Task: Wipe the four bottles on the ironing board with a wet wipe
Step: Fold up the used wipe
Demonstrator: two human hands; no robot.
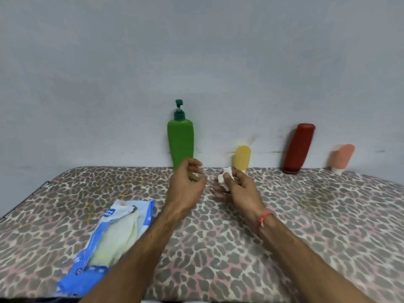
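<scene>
Four bottles stand along the wall at the back of the ironing board (306,215): a tall green pump bottle (180,143), a small yellow bottle (242,158), a dark red bottle (298,148) leaning on its cap, and a small peach tube (342,158) on its white cap. My left hand (187,184) hovers just in front of the green bottle's base, fingers curled and apart, holding nothing. My right hand (237,189) is in front of the yellow bottle and pinches a crumpled white wet wipe (225,177).
A torn-open blue and white wet-wipe pack (113,239) lies at the front left of the leopard-print board. The board's left edge (24,202) drops off. A plain grey wall rises right behind the bottles.
</scene>
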